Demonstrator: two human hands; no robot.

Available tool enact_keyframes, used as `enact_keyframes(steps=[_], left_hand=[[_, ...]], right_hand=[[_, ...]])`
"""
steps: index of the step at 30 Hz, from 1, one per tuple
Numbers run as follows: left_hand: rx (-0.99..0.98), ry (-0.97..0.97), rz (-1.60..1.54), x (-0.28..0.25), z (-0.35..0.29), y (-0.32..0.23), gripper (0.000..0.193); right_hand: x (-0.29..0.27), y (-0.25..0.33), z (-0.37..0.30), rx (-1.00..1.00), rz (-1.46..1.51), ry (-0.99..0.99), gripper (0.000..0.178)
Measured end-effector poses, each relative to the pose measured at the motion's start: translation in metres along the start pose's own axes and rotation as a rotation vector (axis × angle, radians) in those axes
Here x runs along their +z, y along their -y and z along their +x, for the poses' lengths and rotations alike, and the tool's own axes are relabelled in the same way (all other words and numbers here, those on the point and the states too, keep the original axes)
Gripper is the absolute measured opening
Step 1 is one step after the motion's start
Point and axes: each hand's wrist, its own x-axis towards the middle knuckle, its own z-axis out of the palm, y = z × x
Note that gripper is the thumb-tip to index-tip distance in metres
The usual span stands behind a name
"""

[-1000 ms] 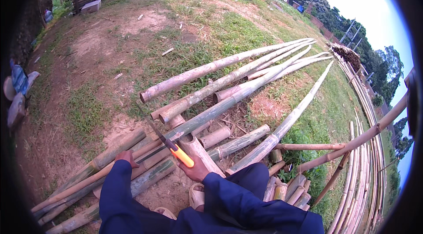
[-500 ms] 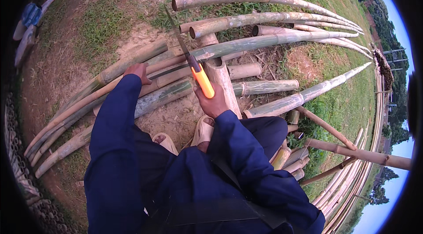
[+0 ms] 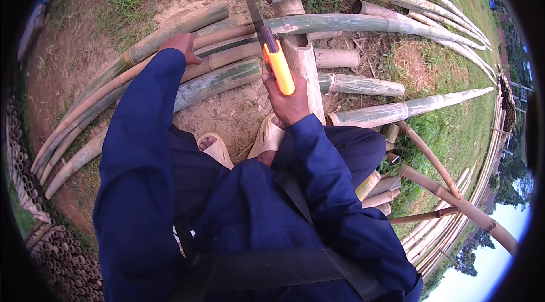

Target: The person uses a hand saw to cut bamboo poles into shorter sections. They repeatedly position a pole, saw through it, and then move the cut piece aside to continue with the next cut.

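In my right hand [image 3: 288,99] is a handsaw [image 3: 278,69] with an orange handle, my fingers closed around it. Its dark blade points away from me and crosses a long green bamboo pole [image 3: 340,22] where that meets a tan stretch. To the left, my left hand [image 3: 181,48] grips the tan bamboo pole [image 3: 128,76], thumb on the near side; some fingers are hidden. Beneath the saw, a thick bamboo post [image 3: 301,72] with a notched end supports the pole. How deep the blade sits cannot be made out.
Several bamboo poles lie close around, among them a cut green one [image 3: 218,83] before my feet. My sandals [image 3: 216,150] stand near the post. At right, slanting bamboo props [image 3: 431,157] rise by short offcuts [image 3: 383,191]. Stacked bamboo [image 3: 65,265] fills the lower left.
My view has tilted, so the poles sit higher in the picture. Against the green pole, the saw has shifted slightly toward me. The left hand keeps its hold.
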Motion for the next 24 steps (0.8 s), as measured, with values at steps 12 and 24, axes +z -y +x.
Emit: enact_keyframes(steps=[12,24], left_hand=[[-0.026,-0.005,0.037,0.0,-0.01,-0.005,0.078],[-0.024,-0.057,-0.01,0.002,-0.015,0.005,0.073]], right_hand=[[-0.028,0.009,-0.075,0.036,-0.119,0.033,0.012],[-0.061,0.026,-0.17,0.001,-0.175,0.079,0.041]])
